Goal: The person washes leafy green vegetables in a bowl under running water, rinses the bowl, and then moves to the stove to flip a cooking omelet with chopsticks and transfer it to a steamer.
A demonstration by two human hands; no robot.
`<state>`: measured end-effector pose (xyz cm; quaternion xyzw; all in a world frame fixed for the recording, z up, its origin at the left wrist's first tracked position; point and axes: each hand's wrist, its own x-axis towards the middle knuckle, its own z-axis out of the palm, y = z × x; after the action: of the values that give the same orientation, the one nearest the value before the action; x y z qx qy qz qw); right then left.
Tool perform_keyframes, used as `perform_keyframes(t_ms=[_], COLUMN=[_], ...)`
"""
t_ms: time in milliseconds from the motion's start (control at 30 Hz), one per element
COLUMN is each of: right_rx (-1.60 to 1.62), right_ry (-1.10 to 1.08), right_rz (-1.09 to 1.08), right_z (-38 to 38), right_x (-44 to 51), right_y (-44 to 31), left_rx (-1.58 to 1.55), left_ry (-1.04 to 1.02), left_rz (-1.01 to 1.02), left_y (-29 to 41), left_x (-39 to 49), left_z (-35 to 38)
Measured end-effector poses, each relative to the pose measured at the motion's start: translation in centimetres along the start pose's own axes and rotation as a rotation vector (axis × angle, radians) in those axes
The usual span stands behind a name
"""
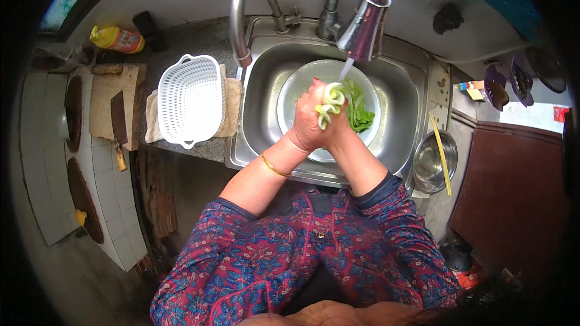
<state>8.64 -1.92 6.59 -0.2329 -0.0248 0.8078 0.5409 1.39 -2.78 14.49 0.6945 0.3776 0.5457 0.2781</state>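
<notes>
Over a white bowl [290, 86] in the steel sink, my left hand [310, 117] and my right hand [339, 122] are pressed together around a bunch of leafy greens. Pale cut stalk ends [334, 95] stick out between the fingers. More green leaves [360, 115] lie in the bowl to the right of my hands. Water runs from the pull-down faucet head [362, 31] into the bowl, just behind the hands. Much of the held bunch is hidden by my fingers.
A white perforated basket [190, 99] stands on a cloth [233, 106] left of the sink [403, 113]. A cleaver [119, 117] lies on a wooden cutting board [102, 99]. Chopsticks [439, 154] rest across a metal bowl [423, 163] at right. A second curved faucet [235, 13] arches over the sink's left edge.
</notes>
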Motion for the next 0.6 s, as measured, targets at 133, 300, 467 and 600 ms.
perform_keyframes(t_ms=[133,300,467,600], right_rx=[0.013,-0.053,-0.072,-0.078], right_ry=[-0.057,-0.073,-0.01,-0.012], right_rz=[-0.023,-0.066,0.049,0.248], right_z=[-1.4,-2.5,0.7,2.1], right_x=[0.4,0.5,-0.2,0.0], right_y=[1.7,2.9,2.2,1.6], left_rx=[-0.02,-0.082,-0.229,-0.407], left_ry=[-0.056,-0.035,0.197,0.287], left_rz=[0.079,-0.115,-0.258,-0.375], left_y=[-0.4,0.1,-0.4,-0.3], left_x=[0.0,-1.1,-2.2,-2.1], left_z=[-0.9,-1.5,-1.9,-5.4])
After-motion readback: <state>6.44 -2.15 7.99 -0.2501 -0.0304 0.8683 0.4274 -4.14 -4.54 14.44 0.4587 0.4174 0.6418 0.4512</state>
